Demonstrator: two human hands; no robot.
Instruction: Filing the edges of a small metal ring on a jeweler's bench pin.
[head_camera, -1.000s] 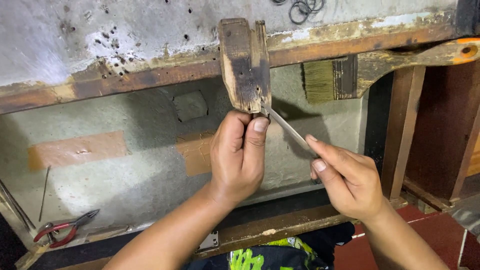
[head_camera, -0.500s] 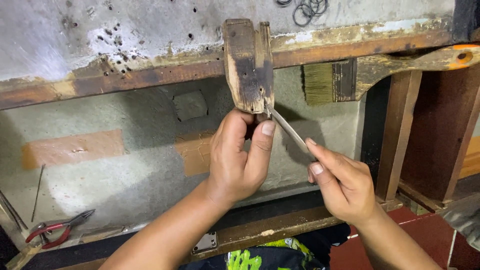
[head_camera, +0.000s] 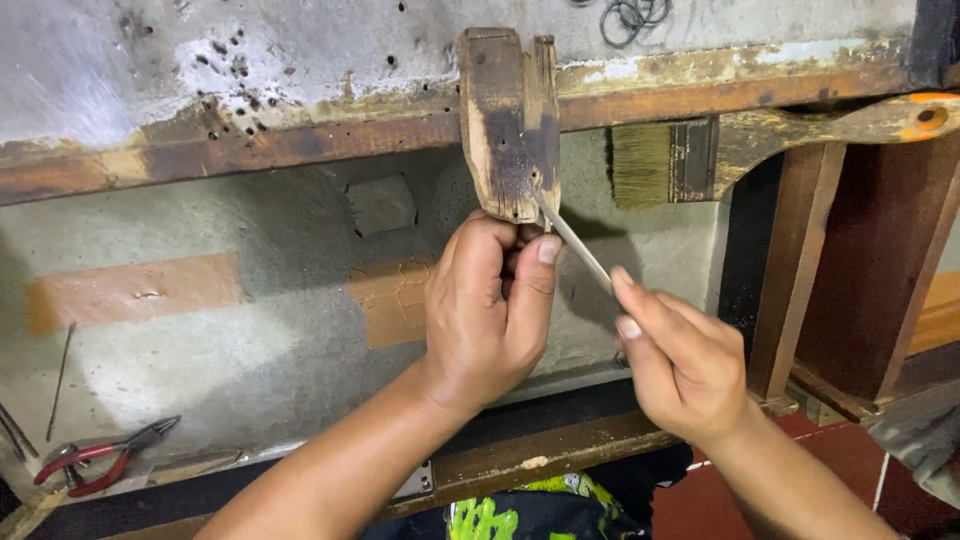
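Note:
A worn, dark-stained wooden block (head_camera: 508, 120) sticks out over the front edge of a wooden bench rail (head_camera: 250, 150). My left hand (head_camera: 490, 310) is closed just under the block's lower end, thumb up against it. My right hand (head_camera: 680, 360) pinches a thin flat metal blade (head_camera: 575, 240), which slants up-left so its tip meets the slot at the block's bottom edge. What my left fingers pinch is hidden.
A paint brush (head_camera: 700, 160) with pale bristles lies along the rail to the right. Red-handled pliers (head_camera: 95, 460) rest on the grey floor at lower left. Wire rings (head_camera: 630, 15) lie on the benchtop. A brown wooden leg (head_camera: 870, 260) stands at right.
Both hands have shifted slightly; my right hand has lowered a little and the blade stays at the block's lower end.

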